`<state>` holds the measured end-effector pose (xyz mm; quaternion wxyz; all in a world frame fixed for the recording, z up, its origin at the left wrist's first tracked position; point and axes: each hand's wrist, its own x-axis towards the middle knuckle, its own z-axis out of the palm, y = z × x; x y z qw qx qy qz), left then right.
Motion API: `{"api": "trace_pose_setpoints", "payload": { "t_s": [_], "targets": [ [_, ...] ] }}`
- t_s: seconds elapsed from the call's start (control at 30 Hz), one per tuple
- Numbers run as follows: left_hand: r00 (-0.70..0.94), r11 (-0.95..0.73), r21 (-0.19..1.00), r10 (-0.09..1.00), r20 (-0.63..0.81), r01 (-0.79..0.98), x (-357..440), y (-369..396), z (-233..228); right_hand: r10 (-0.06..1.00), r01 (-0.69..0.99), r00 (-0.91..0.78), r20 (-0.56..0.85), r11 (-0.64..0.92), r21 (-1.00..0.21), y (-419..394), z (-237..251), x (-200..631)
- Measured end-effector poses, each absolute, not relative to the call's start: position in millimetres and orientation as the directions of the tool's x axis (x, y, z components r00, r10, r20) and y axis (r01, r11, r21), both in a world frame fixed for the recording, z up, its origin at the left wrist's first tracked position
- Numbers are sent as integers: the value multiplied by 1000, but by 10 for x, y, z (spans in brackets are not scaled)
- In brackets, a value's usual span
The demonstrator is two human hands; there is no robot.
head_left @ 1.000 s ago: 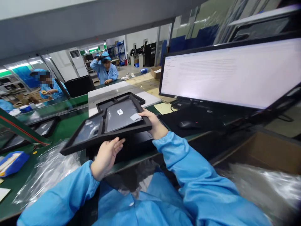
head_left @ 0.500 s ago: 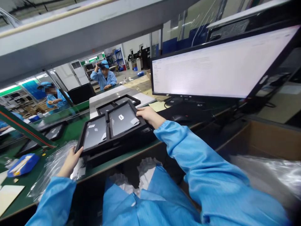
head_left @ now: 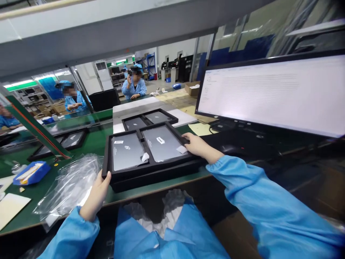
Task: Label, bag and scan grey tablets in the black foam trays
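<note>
My left hand (head_left: pixel 97 191) grips the near left corner of a black tray (head_left: pixel 129 174), thumb on top of the rim. At its right side my right hand (head_left: pixel 198 146) holds the edge, fingers curled over it. Two flat grey tablets, the left tablet (head_left: pixel 126 154) and the right tablet (head_left: pixel 159 144), lie side by side in the tray's two compartments, each with a white label. Another black layer (head_left: pixel 161 175) shows beneath the tray, at the bench's front edge. Just behind stands a similar black tray (head_left: pixel 134 118) with two grey devices.
Clear plastic bags (head_left: pixel 72 183) lie left of my left hand. A blue box (head_left: pixel 32 173) sits farther left. A monitor (head_left: pixel 269 90) stands to the right, and a slanted green post (head_left: pixel 37 126) rises at left. Two co-workers (head_left: pixel 134 86) are visible beyond the bench, with a third at the left edge.
The view has swung, so the bench and monitor appear farther right. Both hands keep their hold on the tray, and more of the tray behind it shows.
</note>
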<state>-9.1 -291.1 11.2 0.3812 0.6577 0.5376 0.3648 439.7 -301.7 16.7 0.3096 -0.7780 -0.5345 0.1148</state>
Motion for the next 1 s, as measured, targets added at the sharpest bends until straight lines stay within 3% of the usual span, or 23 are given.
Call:
{"api": "trace_pose_setpoints", "payload": {
  "t_s": [0.17, 0.27, 0.33, 0.47, 0.63, 0.7, 0.83, 1.0],
  "targets": [
    [349, -214, 713, 936, -46, 668, -311, -2806, 322, 875, 799, 462, 144, -341, -496, -2967, 328, 4294],
    [434, -191, 706, 883, -179, 681, -444, -2432, 454, 872, 793, 477, 107, -375, -480, -2933, 476, 4262],
    [394, -122, 711, 890, -230, 692, -503, -1994, 520, 851, 769, 516, 97, -410, -491, -2925, 585, 4265],
    [36, -21, 568, 999, -14, 823, -545, -973, 463, 796, 787, 581, 169, -496, -367, -2930, 706, 4273],
    [-245, 139, 499, 957, 154, 855, -668, -252, 95, 823, 818, 566, 45, -555, -151, -2926, 419, 4175],
    [-251, 118, 484, 943, 220, 867, -772, -98, -27, 816, 816, 574, 67, -563, -132, -2924, 253, 4153],
    [-205, 98, 354, 938, 280, 930, -963, 218, -146, 801, 805, 585, 128, -553, -216, -2889, 51, 4263],
    [-220, 125, 298, 925, 310, 946, -1042, 568, -160, 788, 762, 616, 13, -592, -263, -2815, -55, 4478]
  ]
}}
